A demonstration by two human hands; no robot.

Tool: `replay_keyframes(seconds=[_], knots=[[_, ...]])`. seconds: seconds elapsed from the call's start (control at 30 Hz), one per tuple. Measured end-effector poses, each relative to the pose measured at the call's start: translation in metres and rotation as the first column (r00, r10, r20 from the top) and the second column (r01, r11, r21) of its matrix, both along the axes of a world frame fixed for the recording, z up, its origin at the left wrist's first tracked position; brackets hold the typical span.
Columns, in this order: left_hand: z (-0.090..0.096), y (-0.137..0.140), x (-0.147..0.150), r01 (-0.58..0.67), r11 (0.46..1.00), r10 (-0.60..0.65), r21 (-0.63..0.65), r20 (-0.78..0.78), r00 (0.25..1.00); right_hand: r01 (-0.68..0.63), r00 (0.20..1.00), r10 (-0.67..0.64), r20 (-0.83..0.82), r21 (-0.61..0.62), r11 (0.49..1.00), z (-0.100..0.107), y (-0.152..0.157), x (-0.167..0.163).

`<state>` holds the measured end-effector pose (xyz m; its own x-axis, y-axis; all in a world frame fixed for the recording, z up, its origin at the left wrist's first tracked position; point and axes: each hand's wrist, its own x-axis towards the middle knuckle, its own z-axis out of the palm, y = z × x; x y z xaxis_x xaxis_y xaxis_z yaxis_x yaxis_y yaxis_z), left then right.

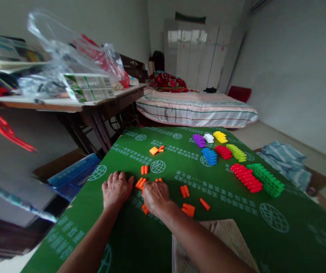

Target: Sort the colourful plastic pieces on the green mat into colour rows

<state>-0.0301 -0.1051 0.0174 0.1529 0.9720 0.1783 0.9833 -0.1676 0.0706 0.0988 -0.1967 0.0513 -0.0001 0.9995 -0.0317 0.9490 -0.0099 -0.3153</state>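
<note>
On board (pixel 228 206), left hand (pixel 116 189) nearer left edge (pixel 82 190); right hand (pixel 155 196) among orange blocks (pixel 185 191).

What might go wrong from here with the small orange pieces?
The right hand might nudge the orange pieces lying close around it. The right forearm passes near another orange group and could brush it out of place. The rightmost orange piece lies apart and may be overlooked.

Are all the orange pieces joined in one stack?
No, orange pieces lie scattered across the green board, several near the right hand.
</note>
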Motion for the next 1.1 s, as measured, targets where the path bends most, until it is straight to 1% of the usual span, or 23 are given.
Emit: replay_keyframes(seconds=[0.13,0.27,0.43,0.57,0.67,0.7,0.77,0.8,0.87,0.93,1.0,1.1], knots=[[0.004,0.003,0.001,0.017,1.000,-0.017,-0.020,0.013,1.000,0.004,0.998,-0.005,-0.068,-0.018,1.000,0.004,0.002,0.007],[0.006,0.005,-0.001,0.026,0.999,-0.026,-0.045,0.009,1.000,0.001,0.996,-0.008,-0.087,-0.083,0.997,0.011,0.002,0.010],[0.005,0.008,-0.003,0.011,0.998,-0.011,-0.064,0.006,1.000,-0.011,0.997,0.000,-0.077,-0.149,0.989,0.017,0.011,0.003],[0.005,0.010,-0.004,0.021,0.998,-0.021,-0.060,0.004,1.000,-0.033,0.998,0.026,-0.065,-0.109,0.994,0.016,0.015,-0.006],[0.006,0.009,-0.003,0.033,0.998,-0.033,-0.059,0.001,0.999,-0.066,0.995,0.061,-0.077,-0.071,0.995,0.020,0.007,0.000],[0.007,0.008,-0.002,0.035,0.998,-0.035,-0.059,0.001,0.999,-0.074,0.994,0.069,-0.082,-0.050,0.996,0.023,0.002,0.008],[0.009,0.007,-0.001,0.039,0.998,-0.039,-0.058,0.006,0.999,-0.068,0.994,0.069,-0.086,0.006,0.998,0.029,-0.012,0.033],[0.009,0.006,-0.001,0.042,0.998,-0.041,-0.056,0.011,0.999,-0.060,0.994,0.063,-0.091,0.035,0.998,0.032,-0.019,0.051],[0.009,0.005,0.000,0.050,0.998,-0.049,-0.048,0.019,0.999,0.012,0.999,-0.009,-0.053,0.054,0.998,0.037,-0.036,0.092],[0.008,0.005,0.000,0.052,0.998,-0.051,-0.039,0.019,0.999,0.092,0.996,-0.093,0.004,0.043,0.995,0.037,-0.053,0.136],[0.006,0.005,-0.001,0.048,0.998,-0.047,-0.036,0.013,0.999,0.178,0.982,-0.178,0.060,0.003,0.984,0.033,-0.070,0.174],[0.005,0.005,-0.001,0.047,0.998,-0.047,-0.035,0.009,0.999,0.233,0.967,-0.225,0.117,-0.060,0.971,0.020,-0.093,0.215]])
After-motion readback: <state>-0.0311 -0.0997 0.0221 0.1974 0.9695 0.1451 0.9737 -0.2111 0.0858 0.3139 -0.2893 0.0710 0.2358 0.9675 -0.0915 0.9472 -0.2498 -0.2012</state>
